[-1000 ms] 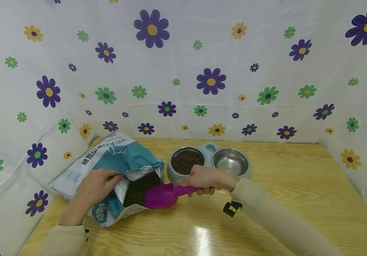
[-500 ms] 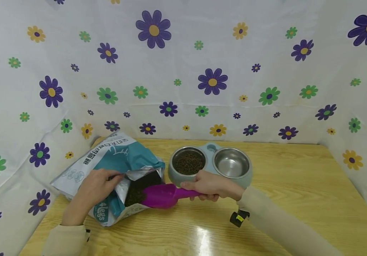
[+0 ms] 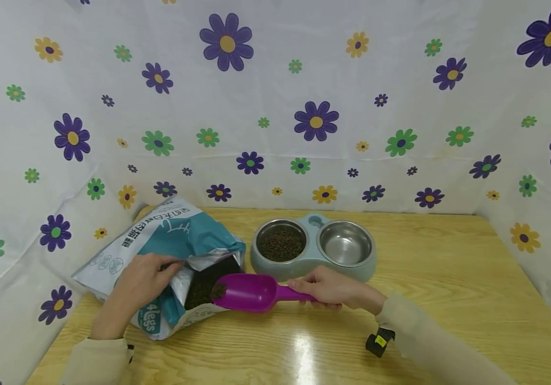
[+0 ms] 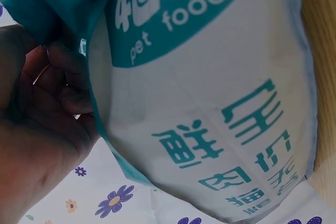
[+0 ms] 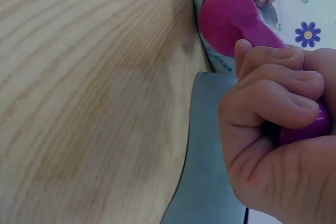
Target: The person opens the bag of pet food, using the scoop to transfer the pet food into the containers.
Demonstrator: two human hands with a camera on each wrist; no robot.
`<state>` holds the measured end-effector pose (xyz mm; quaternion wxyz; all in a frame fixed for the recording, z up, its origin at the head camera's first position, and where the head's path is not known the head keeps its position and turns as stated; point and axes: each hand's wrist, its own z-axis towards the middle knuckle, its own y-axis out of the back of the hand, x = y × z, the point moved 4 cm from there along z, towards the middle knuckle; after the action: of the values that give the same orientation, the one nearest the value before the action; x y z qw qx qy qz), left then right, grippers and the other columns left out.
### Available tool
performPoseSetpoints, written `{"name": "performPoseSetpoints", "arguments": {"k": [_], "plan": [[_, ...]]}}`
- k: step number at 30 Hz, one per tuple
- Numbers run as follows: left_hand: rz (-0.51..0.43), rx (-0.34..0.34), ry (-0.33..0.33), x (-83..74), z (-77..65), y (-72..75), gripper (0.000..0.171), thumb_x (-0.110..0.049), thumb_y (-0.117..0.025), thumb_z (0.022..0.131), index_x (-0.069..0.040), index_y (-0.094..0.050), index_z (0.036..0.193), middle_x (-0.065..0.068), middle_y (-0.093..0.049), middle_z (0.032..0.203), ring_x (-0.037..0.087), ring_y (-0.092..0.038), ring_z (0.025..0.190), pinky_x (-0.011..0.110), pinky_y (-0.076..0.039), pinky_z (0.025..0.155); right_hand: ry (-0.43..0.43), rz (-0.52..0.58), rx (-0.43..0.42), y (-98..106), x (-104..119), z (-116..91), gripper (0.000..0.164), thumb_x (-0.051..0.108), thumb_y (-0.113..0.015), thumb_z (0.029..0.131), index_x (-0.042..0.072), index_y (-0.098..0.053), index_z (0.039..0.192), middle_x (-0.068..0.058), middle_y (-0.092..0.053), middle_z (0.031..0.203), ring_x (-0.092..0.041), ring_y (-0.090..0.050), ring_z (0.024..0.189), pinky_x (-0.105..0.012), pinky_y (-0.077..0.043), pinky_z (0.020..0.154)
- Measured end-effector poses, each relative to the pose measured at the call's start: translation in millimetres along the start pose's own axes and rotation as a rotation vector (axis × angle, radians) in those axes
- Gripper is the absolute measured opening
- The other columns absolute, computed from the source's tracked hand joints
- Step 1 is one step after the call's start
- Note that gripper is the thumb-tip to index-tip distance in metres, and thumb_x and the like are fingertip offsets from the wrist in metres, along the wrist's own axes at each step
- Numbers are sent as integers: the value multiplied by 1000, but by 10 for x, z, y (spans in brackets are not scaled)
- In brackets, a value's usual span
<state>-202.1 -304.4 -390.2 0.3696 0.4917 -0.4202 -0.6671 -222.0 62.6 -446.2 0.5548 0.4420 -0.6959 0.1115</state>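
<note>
Wraps the fingers [image 5: 278, 98] of the right hand [image 3: 330, 287] round the handle of a magenta scoop [image 3: 251, 294], with the thumb along its top. Pinches, with the left hand [image 3: 142, 280], a folded edge of an open white-and-teal bag [image 3: 212, 230] (lettered "pet food" on the side in front of the left wrist camera). Holds the scoop roughly level across the mouth of the bag, tip just inside, with a small heap of brown kibble [image 3: 218, 291] at that tip and more kibble deeper in the bag. Shows cream sleeves [image 3: 429, 334] on both arms. Has, just beyond the right hand, a blue-grey double feeder [image 3: 304, 267], with kibble in the left steel bowl [image 3: 282, 243] and a shiny inside to the right steel bowl [image 3: 346, 244]. Beneath everything, a wooden table [image 3: 448, 267]; behind, a white cloth [image 3: 275, 32] with purple, green and yellow flowers.
</note>
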Motion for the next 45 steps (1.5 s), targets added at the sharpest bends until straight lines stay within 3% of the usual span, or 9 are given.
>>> {"name": "performPoseSetpoints", "arguments": {"k": [7,15,23,35,40,45], "plan": [[-8,4,8,9,-12,-19,17,-18,-69,98,-9,-82,105,3,-74,80,8,-53,63,30,-43,60,40,3,-24,-36,-55,-7,60,50,-55,104,-4,-72,86,3,-49,52,-6,-32,37,-21,-27,36],[-3,-18,-5,15,-8,-13,16,-17,-69,97,-8,-82,102,2,-73,78,8,-51,62,29,-43,60,73,88,-35,-17,-71,-44,56,46,-52,106,-6,-72,95,3,-50,56,-6,-33,41,-20,-29,38],[-1,-22,-5,12,-9,-21,15,-17,-69,97,-10,-82,101,0,-71,75,8,-50,61,29,-42,60,68,117,-41,83,-112,-203,56,44,-49,108,-8,-70,101,4,-49,58,-6,-32,42,-20,-29,39],[-3,-11,-4,-6,-12,-1,18,-19,-68,98,-9,-82,104,4,-75,81,8,-54,62,32,-44,61,34,88,-83,528,-229,-664,51,44,-50,107,-3,-69,105,5,-45,60,-7,-30,45,-20,-27,40],[0,-5,-2,9,-15,-3,18,-17,-67,98,-8,-82,105,7,-78,89,9,-59,68,34,-48,64,-8,71,-151,775,-332,-883,47,44,-50,108,1,-69,105,4,-45,61,-7,-29,45,-19,-27,41],[-5,-1,-4,-1,-11,-10,18,-16,-67,98,-8,-81,105,8,-78,92,9,-59,68,33,-47,63,-84,43,-245,1018,-473,-1116,50,47,-48,107,2,-67,95,4,-44,61,-7,-28,45,-19,-27,40]]}}
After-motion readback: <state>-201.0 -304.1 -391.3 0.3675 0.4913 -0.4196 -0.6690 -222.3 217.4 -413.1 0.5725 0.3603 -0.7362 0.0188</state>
